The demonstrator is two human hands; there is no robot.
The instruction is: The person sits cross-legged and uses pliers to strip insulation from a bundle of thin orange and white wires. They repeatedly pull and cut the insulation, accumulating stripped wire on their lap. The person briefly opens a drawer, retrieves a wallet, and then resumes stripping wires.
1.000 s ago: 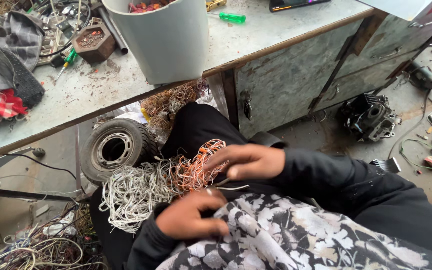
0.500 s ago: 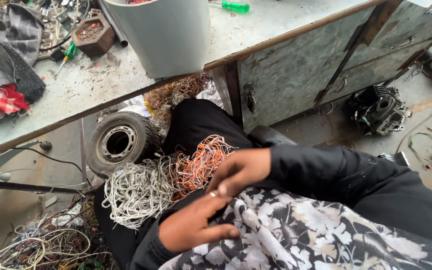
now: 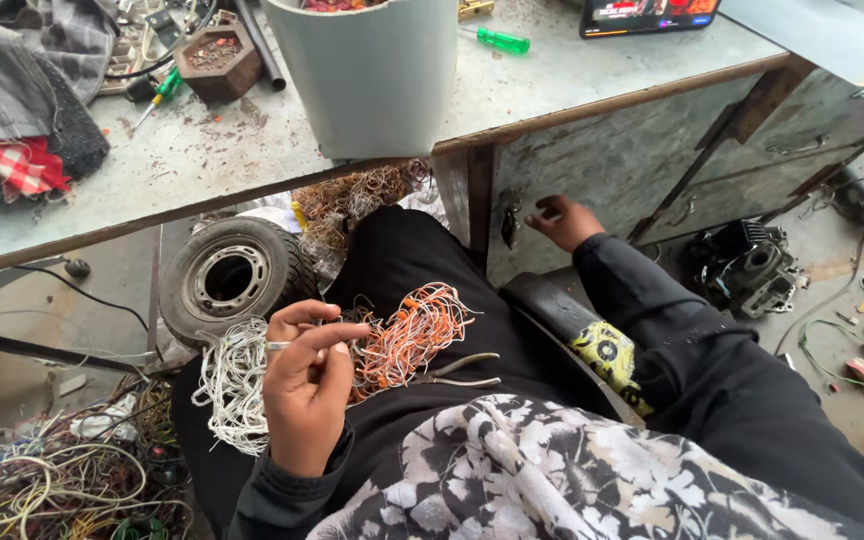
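Wire bundle on lap: thin plastic-insulated strands, white part (image 3: 232,385) matt, orange part (image 3: 412,335) slightly shiny; pliers (image 3: 457,370) beside it dull bare metal. Bench top (image 3: 572,85) is grey, scuffed, gritty sheet with a rusty metal edge, the cabinet front (image 3: 602,180) worn, blotchy painted metal; grey bucket (image 3: 372,70) smooth matt plastic. Small tyre (image 3: 237,275) matt black rubber on a dull metal rim; lap cloth (image 3: 552,480) soft floral-print fabric.

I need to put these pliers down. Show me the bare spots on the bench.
Freest is the bench top between the grey bucket and the tablet, with only a green screwdriver on it. A dusty strip in front of the wooden block, left of the bucket, is also bare. The far left is crowded with cloths.
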